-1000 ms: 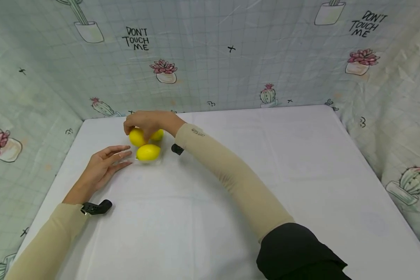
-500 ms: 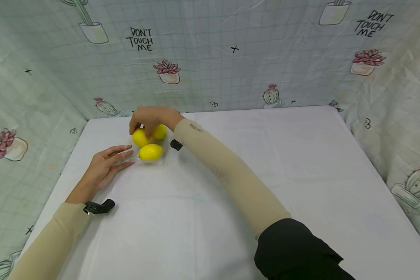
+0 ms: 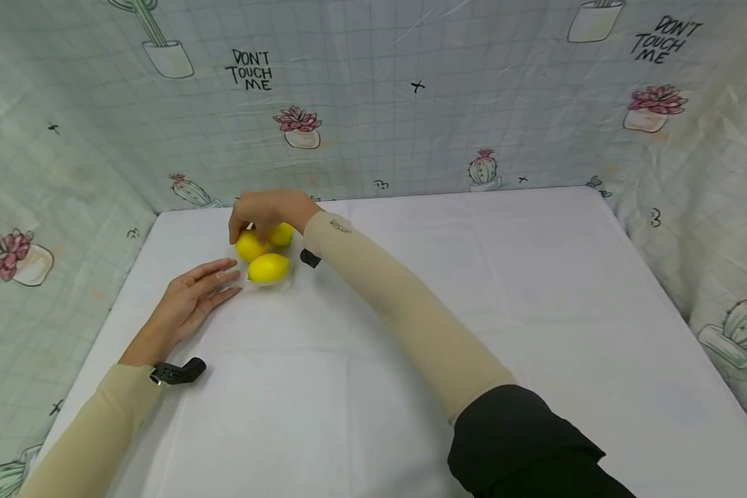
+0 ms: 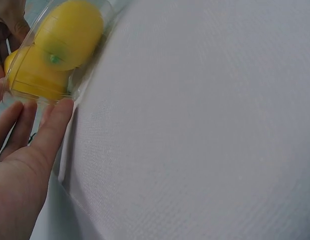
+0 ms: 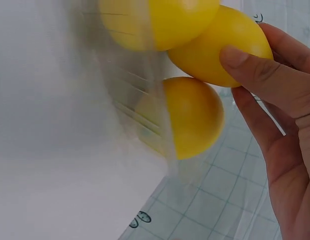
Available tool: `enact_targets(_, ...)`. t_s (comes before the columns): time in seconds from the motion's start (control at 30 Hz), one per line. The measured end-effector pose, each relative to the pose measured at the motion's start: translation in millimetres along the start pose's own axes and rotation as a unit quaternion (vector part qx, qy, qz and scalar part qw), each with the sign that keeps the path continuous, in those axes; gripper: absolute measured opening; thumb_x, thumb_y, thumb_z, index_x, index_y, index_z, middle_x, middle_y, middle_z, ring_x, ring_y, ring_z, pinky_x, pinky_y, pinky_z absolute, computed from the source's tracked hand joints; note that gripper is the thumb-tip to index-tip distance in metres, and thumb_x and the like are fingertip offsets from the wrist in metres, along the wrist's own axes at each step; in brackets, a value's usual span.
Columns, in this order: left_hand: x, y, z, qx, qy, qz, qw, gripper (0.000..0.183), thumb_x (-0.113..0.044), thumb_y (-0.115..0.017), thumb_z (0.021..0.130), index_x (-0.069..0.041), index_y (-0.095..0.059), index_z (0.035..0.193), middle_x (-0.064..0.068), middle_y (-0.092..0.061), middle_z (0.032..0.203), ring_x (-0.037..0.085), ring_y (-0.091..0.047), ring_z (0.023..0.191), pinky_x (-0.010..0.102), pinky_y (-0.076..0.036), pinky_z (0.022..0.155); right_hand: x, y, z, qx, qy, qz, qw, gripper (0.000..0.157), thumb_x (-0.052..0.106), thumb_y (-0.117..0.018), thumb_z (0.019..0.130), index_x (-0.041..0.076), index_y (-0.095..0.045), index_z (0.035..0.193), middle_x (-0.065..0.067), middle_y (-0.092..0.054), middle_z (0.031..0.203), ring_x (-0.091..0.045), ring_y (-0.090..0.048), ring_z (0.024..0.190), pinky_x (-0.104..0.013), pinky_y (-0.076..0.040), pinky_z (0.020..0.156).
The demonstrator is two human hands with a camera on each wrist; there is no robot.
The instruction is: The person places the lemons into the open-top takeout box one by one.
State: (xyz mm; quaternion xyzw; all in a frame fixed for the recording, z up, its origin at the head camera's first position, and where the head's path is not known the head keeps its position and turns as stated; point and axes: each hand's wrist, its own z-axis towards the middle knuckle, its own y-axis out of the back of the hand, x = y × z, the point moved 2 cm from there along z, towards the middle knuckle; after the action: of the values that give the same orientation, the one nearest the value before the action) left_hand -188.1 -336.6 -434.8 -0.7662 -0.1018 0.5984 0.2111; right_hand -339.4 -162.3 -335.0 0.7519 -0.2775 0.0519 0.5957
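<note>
Three yellow lemons sit together in a clear plastic container (image 4: 25,94) at the far left of the table. My right hand (image 3: 269,209) reaches over from behind and pinches the left lemon (image 3: 249,247) between thumb and fingers; the right wrist view shows the thumb on its skin. The front lemon (image 3: 268,268) lies on its side, and another lemon (image 3: 281,234) is at the back right, partly covered by the right hand. My left hand (image 3: 189,301) is beside the container, fingers extended, fingertips right at its near end in the left wrist view.
A white cloth covers the table (image 3: 411,311). Patterned fabric (image 3: 373,104) hangs behind and at both sides, meeting the table's back and side edges. A black strap with a small device (image 3: 179,371) is on the left wrist.
The right forearm has shifted slightly left, its hand still on the same lemon. The left hand keeps its place beside the container. The head view has turned a little.
</note>
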Motion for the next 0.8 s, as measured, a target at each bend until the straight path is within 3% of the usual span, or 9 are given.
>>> enact_targets(0.13,-0.1,-1.2,1.8,-0.002,-0.004,0.003,1.0,0.047,0.001,-0.053,0.104,0.0,-0.046,0.15,0.005,-0.053,0.147,0.019,-0.056,0.134,0.04,-0.051,0.107,-2,-3.7,-3,-0.012,0.022,-0.029,0.999,0.043,0.004,-0.068,0.097,0.014,-0.064,0.139,0.004,-0.062,0.14,-0.01,-0.055,0.128,-0.016,-0.044,0.11)
enact_targets(0.3,2.5,-3.9,2.1,-0.007,-0.003,-0.013,0.9999,0.05,0.0,-0.053,0.104,-0.001,-0.042,0.153,0.006,-0.053,0.147,0.02,-0.054,0.136,0.04,-0.049,0.11,-1,-8.0,-8,-0.02,0.004,-0.072,0.997,0.043,0.008,-0.064,0.1,0.019,-0.06,0.142,0.007,-0.058,0.142,-0.014,-0.047,0.129,-0.017,-0.038,0.113)
enact_targets(0.5,7.4,-4.3,1.4,-0.025,0.009,0.023,0.9994,0.059,-0.005,-0.054,0.105,-0.002,-0.03,0.158,0.005,-0.048,0.15,0.02,-0.05,0.139,0.039,-0.046,0.112,-2,-16.3,-21,-0.031,-0.016,-0.06,0.998,0.052,0.009,-0.062,0.102,0.026,-0.051,0.15,0.012,-0.049,0.152,-0.01,-0.043,0.138,-0.016,-0.03,0.119)
enact_targets(0.63,6.8,-4.7,1.7,-0.028,0.003,0.039,0.9989,0.057,-0.005,-0.054,0.105,-0.001,-0.031,0.158,0.007,-0.045,0.152,0.021,-0.05,0.139,0.038,-0.046,0.112,-11,-21.6,-43,-0.064,-0.002,-0.05,0.997,0.05,0.019,-0.063,0.103,0.022,-0.05,0.151,0.007,-0.048,0.155,-0.011,-0.043,0.141,-0.015,-0.028,0.12)
enact_targets(0.8,5.6,-4.7,2.4,-0.019,-0.013,0.009,0.9997,0.053,0.001,-0.052,0.105,0.0,-0.036,0.155,0.009,-0.049,0.149,0.022,-0.054,0.135,0.038,-0.048,0.11,-25,-27.4,-93,-0.11,-0.004,-0.038,0.993,0.055,0.024,-0.064,0.103,0.015,-0.045,0.154,0.0,-0.038,0.162,-0.015,-0.033,0.15,-0.022,-0.022,0.125)
